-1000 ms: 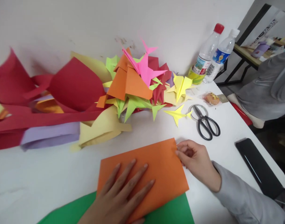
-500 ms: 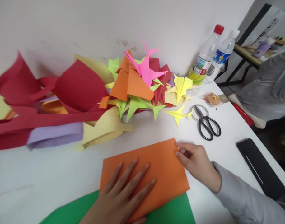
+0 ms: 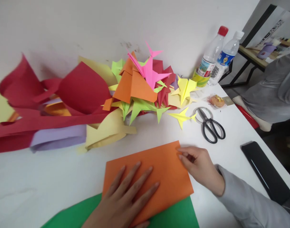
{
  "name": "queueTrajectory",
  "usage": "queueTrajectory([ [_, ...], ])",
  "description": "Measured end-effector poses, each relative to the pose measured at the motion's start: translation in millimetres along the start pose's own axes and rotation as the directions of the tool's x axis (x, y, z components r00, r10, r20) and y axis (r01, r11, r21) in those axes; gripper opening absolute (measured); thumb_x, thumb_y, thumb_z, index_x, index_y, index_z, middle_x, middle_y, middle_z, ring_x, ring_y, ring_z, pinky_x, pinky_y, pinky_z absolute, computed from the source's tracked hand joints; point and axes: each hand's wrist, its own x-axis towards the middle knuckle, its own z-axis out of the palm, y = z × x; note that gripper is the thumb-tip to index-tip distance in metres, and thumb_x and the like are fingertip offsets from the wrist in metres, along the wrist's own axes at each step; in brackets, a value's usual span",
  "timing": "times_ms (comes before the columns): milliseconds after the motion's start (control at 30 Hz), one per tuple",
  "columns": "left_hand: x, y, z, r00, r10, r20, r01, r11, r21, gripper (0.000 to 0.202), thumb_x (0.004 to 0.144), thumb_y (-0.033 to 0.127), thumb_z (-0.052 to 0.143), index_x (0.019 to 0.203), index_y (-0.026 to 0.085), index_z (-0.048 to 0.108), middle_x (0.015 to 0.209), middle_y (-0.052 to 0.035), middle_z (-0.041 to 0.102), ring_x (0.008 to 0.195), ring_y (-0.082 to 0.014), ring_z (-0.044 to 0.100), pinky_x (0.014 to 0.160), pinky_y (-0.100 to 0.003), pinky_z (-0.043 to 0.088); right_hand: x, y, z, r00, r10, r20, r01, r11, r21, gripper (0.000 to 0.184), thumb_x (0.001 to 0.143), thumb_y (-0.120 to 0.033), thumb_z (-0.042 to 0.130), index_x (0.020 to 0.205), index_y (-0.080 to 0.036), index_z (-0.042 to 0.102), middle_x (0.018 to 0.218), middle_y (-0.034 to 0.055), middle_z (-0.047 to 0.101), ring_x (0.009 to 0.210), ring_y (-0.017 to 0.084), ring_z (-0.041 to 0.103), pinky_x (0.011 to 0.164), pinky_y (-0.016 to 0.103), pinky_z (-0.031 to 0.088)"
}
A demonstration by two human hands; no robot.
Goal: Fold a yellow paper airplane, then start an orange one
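Note:
Orange paper (image 3: 167, 171) lies at a slant near the front of the table, partly over a green sheet (image 3: 174, 213). My left hand (image 3: 126, 196) rests flat on the orange paper's left half, fingers spread. At the paper's upper right corner, my right hand (image 3: 199, 166) pinches the side edge between thumb and index finger. The palm and the near edge of the orange paper under my left wrist are partly hidden.
Folded paper planes (image 3: 145, 85) are heaped by the wall, with curled red paper (image 3: 84, 88) to their left. Black-handled scissors (image 3: 209, 125), a wrapped snack (image 3: 216, 100), plastic bottles (image 3: 227, 58) and a black phone-like slab (image 3: 263, 167) lie or stand at right. A grey-clothed person (image 3: 270, 91) sits beyond.
The view has shifted very slightly. My right fingertips have crept a little left over the orange paper's edge; my left hand stays in place on it.

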Motion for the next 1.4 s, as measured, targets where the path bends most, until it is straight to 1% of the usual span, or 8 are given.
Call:
queueTrajectory([
  [200,0.4,1.7,-1.5,1.000,0.007,-0.005,-0.007,1.000,0.027,0.063,0.087,0.052,0.053,0.146,0.030,0.044,0.154,-0.0057,0.043,0.146,-0.0358,0.025,0.120,-0.055,0.009,1.1,-1.0,-2.1,0.997,-0.072,0.011,0.072,0.997,-0.035,0.022,0.086,-0.019,0.054,0.093,-0.021,0.075,0.076,0.0025,0.073,0.063,0.015,0.066,0.058,0.025,0.054],
  [367,0.9,1.5,-1.6,1.000,0.011,-0.009,-0.010,0.999,0.037,0.064,0.087,0.052,0.054,0.146,0.030,0.044,0.154,-0.0060,0.042,0.146,-0.0367,0.025,0.119,-0.055,0.010,0.9,-3.2,-2.3,0.995,-0.096,0.010,0.096,0.994,-0.046,0.021,0.086,-0.019,0.055,0.091,-0.022,0.076,0.070,0.0012,0.071,0.060,0.015,0.064,0.059,0.025,0.052],
  [567,-1.6,0.3,0.2,1.000,-0.001,0.000,0.001,1.000,-0.003,0.062,0.087,0.052,0.053,0.145,0.032,0.044,0.154,-0.0042,0.042,0.145,-0.0370,0.026,0.118,-0.058,0.016,1.5,-2.4,-3.5,0.998,0.017,0.057,-0.015,1.000,-0.023,0.021,0.087,-0.019,0.054,0.094,-0.020,0.074,0.081,0.0032,0.074,0.065,0.014,0.065,0.059,0.024,0.051],
  [700,-2.1,0.1,1.0,1.000,-0.017,0.002,0.017,0.999,-0.028,0.062,0.087,0.052,0.053,0.145,0.032,0.044,0.153,-0.0042,0.043,0.145,-0.0372,0.027,0.117,-0.058,0.018,2.1,-2.2,-3.8,0.996,0.064,0.068,-0.063,0.998,-0.025,0.020,0.086,-0.018,0.054,0.090,-0.020,0.074,0.075,0.0016,0.073,0.060,0.013,0.064,0.059,0.024,0.051],
  [900,-2.0,1.4,1.4,1.000,-0.029,0.004,0.029,0.999,-0.039,0.062,0.087,0.053,0.052,0.146,0.034,0.043,0.154,-0.0031,0.042,0.145,-0.0362,0.027,0.117,-0.057,0.019,1.3,-3.6,-2.9,0.997,0.068,0.035,-0.066,0.995,-0.075,0.019,0.086,-0.018,0.055,0.085,-0.020,0.074,0.088,0.0039,0.077,0.066,0.015,0.068,0.061,0.024,0.052],
  [1067,1.0,2.1,-0.8,1.000,-0.001,-0.017,0.001,1.000,0.016,0.067,0.086,0.054,0.053,0.147,0.030,0.041,0.155,-0.0063,0.041,0.147,-0.0369,0.023,0.119,-0.056,0.011,0.4,-4.1,-1.8,0.998,0.061,0.016,-0.060,0.994,-0.092,0.019,0.086,-0.018,0.055,0.084,-0.021,0.074,0.087,0.0028,0.077,0.064,0.014,0.068,0.060,0.023,0.051],
  [1267,2.5,1.6,-1.4,0.999,-0.008,-0.034,0.008,1.000,-0.019,0.064,0.086,0.052,0.053,0.146,0.031,0.044,0.153,-0.0057,0.044,0.144,-0.0368,0.028,0.117,-0.056,0.017,-0.3,-5.2,-1.3,0.997,0.073,0.005,-0.073,0.993,-0.098,0.021,0.085,-0.016,0.054,0.082,-0.020,0.074,0.085,0.0024,0.077,0.062,0.013,0.067,0.056,0.022,0.049],
  [1400,4.0,2.0,-2.6,1.000,0.001,-0.020,0.000,0.999,0.038,0.066,0.086,0.054,0.053,0.147,0.030,0.043,0.153,-0.0061,0.043,0.145,-0.0362,0.026,0.119,-0.054,0.011,-0.5,-3.9,-1.0,0.997,0.072,-0.004,-0.072,0.991,-0.110,0.020,0.084,-0.016,0.054,0.081,-0.020,0.074,0.081,0.0015,0.076,0.057,0.012,0.063,0.054,0.022,0.047],
])
